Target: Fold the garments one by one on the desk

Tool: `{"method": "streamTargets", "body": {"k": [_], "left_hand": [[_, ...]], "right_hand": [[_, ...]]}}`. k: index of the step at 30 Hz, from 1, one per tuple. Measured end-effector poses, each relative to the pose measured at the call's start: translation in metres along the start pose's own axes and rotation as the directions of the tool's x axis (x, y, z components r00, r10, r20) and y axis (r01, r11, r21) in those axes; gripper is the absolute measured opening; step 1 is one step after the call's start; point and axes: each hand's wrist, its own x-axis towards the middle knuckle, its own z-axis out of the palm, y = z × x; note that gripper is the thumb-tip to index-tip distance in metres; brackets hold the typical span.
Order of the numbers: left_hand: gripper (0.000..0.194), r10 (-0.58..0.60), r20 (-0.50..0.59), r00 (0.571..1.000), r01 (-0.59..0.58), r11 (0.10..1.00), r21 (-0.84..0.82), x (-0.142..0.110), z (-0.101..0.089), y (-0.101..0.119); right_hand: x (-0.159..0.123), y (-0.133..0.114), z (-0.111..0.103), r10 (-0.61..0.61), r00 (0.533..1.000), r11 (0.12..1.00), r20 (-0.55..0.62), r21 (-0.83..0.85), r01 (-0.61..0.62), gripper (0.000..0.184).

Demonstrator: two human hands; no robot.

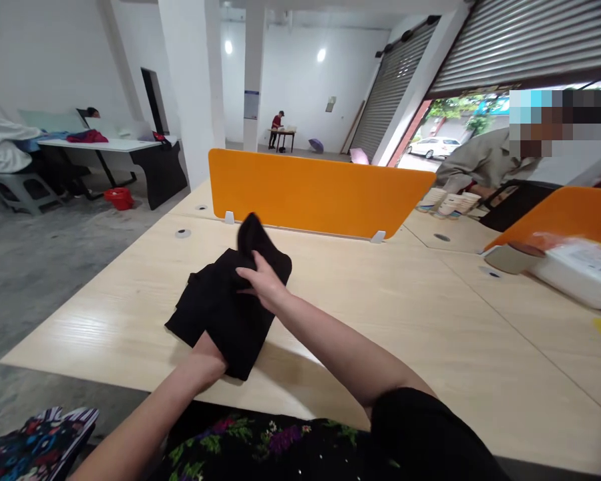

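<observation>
A black garment [215,300], folded and bunched so that its exact kind cannot be made out, lies on the pale wooden table [355,321]. My left hand [213,357] reaches under or into its near edge, and the cloth covers the fingers. At the far right side of the bundle, my right hand [265,280] has its fingers closed on a raised flap of the cloth. The flap stands up above the rest and is slightly blurred.
An orange divider [320,194] stands across the table's far side. To the right are paper cups [451,204], a white plastic-wrapped pack [575,267] and a person [485,160]. Patterned fabric [35,441] sits at the lower left; a red bucket [119,198] is on the floor.
</observation>
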Motion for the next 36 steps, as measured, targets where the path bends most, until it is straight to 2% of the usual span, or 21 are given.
{"method": "streamTargets", "body": {"k": [2,3,5,7,8,10,11,12,13,14,16,18,22,24,26,27,29,31,32,33,36], "left_hand": [[0.050,-0.019,0.007,1.000,0.019,1.000,-0.003,-0.021,-0.003,-0.012],[0.046,-0.021,0.008,1.000,0.021,1.000,-0.017,-0.032,-0.006,-0.019],[0.039,-0.029,-0.024,0.999,0.026,0.996,-0.084,-0.053,-0.013,-0.030],[0.036,-0.137,-0.158,0.978,0.107,0.977,-0.186,-0.074,-0.023,-0.036],[0.035,-0.240,-0.256,0.936,0.181,0.955,-0.236,-0.082,-0.028,-0.037],[0.033,-0.427,-0.442,0.789,0.317,0.899,-0.302,-0.090,-0.041,-0.030],[0.034,-0.464,-0.510,0.724,0.350,0.885,-0.308,-0.088,-0.047,-0.025],[0.035,-0.449,-0.551,0.704,0.347,0.893,-0.286,-0.083,-0.053,-0.018],[0.038,-0.394,-0.562,0.727,0.316,0.919,-0.235,-0.075,-0.057,-0.012],[0.040,-0.319,-0.540,0.779,0.272,0.948,-0.167,-0.065,-0.059,-0.007],[0.044,-0.208,-0.420,0.883,0.216,0.976,-0.028,-0.044,-0.055,-0.003],[0.046,-0.194,-0.297,0.935,0.222,0.973,0.063,-0.029,-0.044,-0.008],[0.045,-0.260,-0.245,0.934,0.281,0.958,0.054,-0.032,-0.022,-0.026],[0.043,-0.308,-0.285,0.908,0.309,0.950,-0.044,-0.045,-0.021,-0.032],[0.045,-0.424,-0.343,0.839,0.372,0.905,-0.208,-0.060,-0.023,-0.034],[0.048,-0.522,-0.358,0.774,0.432,0.849,-0.306,-0.066,-0.025,-0.034],[0.053,-0.737,-0.315,0.598,0.554,0.664,-0.501,-0.074,-0.027,-0.031],[0.058,-0.872,-0.197,0.448,0.609,0.459,-0.647,-0.075,-0.029,-0.027],[0.061,-0.904,-0.137,0.405,0.609,0.379,-0.697,-0.073,-0.029,-0.025],[0.064,-0.919,-0.094,0.382,0.596,0.323,-0.735,-0.069,-0.030,-0.022],[0.071,-0.941,-0.031,0.336,0.528,0.215,-0.822,-0.057,-0.032,-0.014]], "right_hand": [[0.015,0.021,0.022,0.108,0.993,0.983,0.048,-0.156,-0.099,0.080],[0.018,0.030,0.029,0.111,0.992,0.959,0.054,-0.269,-0.093,0.077],[0.019,0.041,0.034,0.027,0.995,0.874,0.094,-0.485,0.022,0.065],[0.018,0.040,0.030,-0.108,0.975,0.735,0.195,-0.644,0.210,0.049],[0.018,0.036,0.026,-0.177,0.952,0.637,0.251,-0.707,0.305,0.043],[0.022,0.026,0.016,-0.299,0.897,0.397,0.327,-0.812,0.428,0.038],[0.026,0.022,0.011,-0.337,0.879,0.287,0.337,-0.853,0.436,0.040],[0.032,0.021,0.007,-0.341,0.880,0.203,0.330,-0.888,0.412,0.045],[0.039,0.023,0.003,-0.313,0.897,0.147,0.313,-0.917,0.372,0.051],[0.046,0.028,0.001,-0.259,0.921,0.115,0.291,-0.938,0.328,0.057],[0.058,0.041,-0.002,-0.132,0.962,0.087,0.241,-0.964,0.253,0.065],[0.068,0.053,-0.003,-0.053,0.975,0.074,0.215,-0.973,0.218,0.068],[0.080,0.051,-0.014,0.021,0.963,0.087,0.269,-0.960,0.266,0.066],[0.081,0.043,-0.029,-0.033,0.971,0.121,0.237,-0.963,0.240,0.061],[0.079,0.041,-0.045,-0.119,0.985,0.157,0.123,-0.978,0.141,0.057],[0.077,0.042,-0.053,-0.145,0.987,0.170,0.070,-0.981,0.094,0.056],[0.070,0.048,-0.064,-0.155,0.988,0.179,0.025,-0.982,0.053,0.055],[0.060,0.056,-0.068,-0.165,0.986,0.180,0.017,-0.983,0.047,0.053],[0.056,0.059,-0.068,-0.173,0.985,0.179,0.008,-0.983,0.039,0.053],[0.052,0.061,-0.067,-0.175,0.985,0.177,-0.003,-0.984,0.029,0.053],[0.040,0.061,-0.064,-0.173,0.985,0.172,-0.007,-0.985,0.023,0.054]]}}
